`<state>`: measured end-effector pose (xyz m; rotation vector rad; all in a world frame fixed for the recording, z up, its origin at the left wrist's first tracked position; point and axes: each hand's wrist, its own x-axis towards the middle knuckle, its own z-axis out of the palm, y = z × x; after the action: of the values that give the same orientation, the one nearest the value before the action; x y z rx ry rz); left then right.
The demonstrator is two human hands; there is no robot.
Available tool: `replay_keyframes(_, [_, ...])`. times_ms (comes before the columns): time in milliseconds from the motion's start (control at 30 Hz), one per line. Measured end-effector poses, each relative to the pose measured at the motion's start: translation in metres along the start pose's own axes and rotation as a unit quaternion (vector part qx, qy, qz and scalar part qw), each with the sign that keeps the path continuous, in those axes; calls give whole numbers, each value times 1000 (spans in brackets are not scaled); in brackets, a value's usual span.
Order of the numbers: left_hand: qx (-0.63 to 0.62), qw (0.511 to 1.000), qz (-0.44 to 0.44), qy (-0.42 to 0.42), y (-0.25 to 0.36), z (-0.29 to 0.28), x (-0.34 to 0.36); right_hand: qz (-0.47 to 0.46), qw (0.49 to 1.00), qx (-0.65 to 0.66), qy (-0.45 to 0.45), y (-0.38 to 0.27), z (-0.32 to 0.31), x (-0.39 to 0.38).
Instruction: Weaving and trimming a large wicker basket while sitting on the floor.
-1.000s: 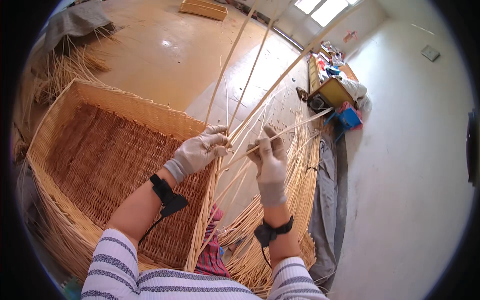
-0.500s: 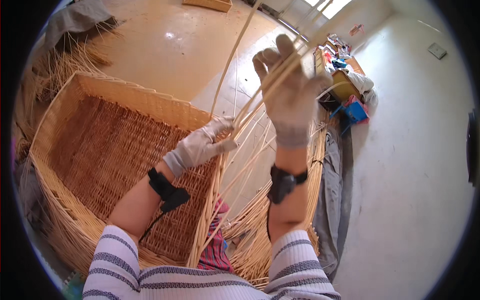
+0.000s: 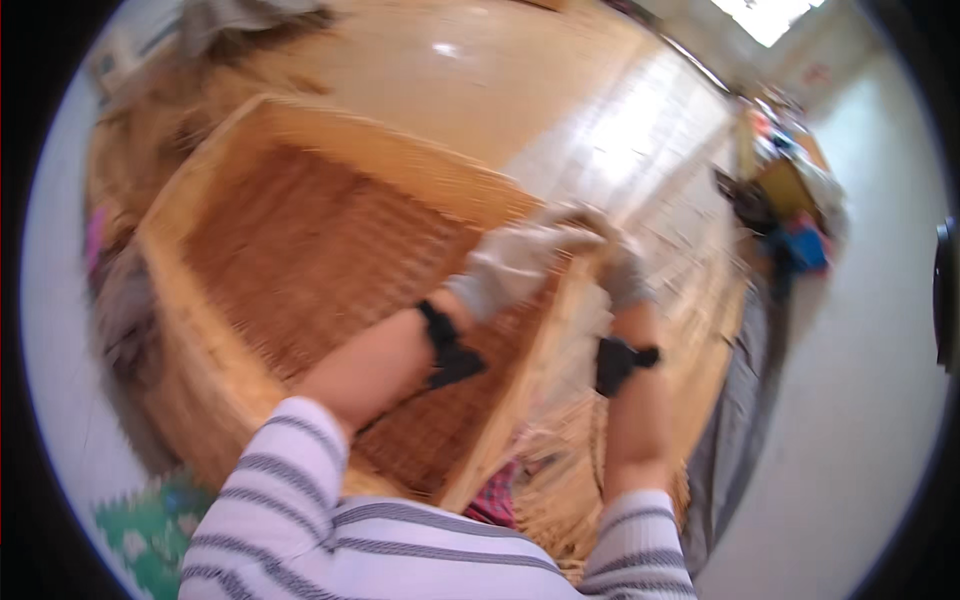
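A large rectangular wicker basket [image 3: 330, 250], tan-walled with a reddish-brown woven bottom, lies tilted in front of me. Both my hands, in pale work gloves, meet at its right far corner. My left hand [image 3: 520, 258] is closed over the rim there, coming from the inside. Against the outer side of the same corner, my right hand [image 3: 622, 268] is bent with its fingers drawn in. Motion blur hides the fingertips and any cane strands between them. Black straps circle both my wrists.
Long loose canes [image 3: 650, 410] lie in a bundle to the right, beside a grey cloth [image 3: 735, 400]. A blue stool-like object [image 3: 805, 245] and heaped goods stand by the right wall. More canes [image 3: 150, 135] are at the far left. A green patterned cloth [image 3: 150, 525] lies lower left.
My right hand, raised with long canes in it before, has come down to the basket's corner beside my left hand. The view has shifted, so the basket appears farther right.
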<state>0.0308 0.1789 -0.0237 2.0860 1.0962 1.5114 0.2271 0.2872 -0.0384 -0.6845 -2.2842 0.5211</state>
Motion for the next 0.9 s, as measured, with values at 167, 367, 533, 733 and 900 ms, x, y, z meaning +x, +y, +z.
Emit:
replay_keyframes(167, [93, 980, -95, -146, 43, 4, 1, 281, 871, 390, 100, 9, -14, -37])
replay_keyframes(367, [84, 905, -129, -396, 76, -70, -1, 414, 790, 407, 198, 24, -39, -117])
replay_keyframes(533, [-13, 968, -116, -223, 152, -182, -37, 402, 715, 490, 296, 3, -47, -196])
replay_keyframes(733, [68, 975, -146, 154, 176, -200, -165, 379, 672, 544, 331, 33, -51, -222])
replay_keyframes(900, [-40, 878, -409, 247, 159, -176, -262, 147, 947, -25, 284, -34, -16, -168])
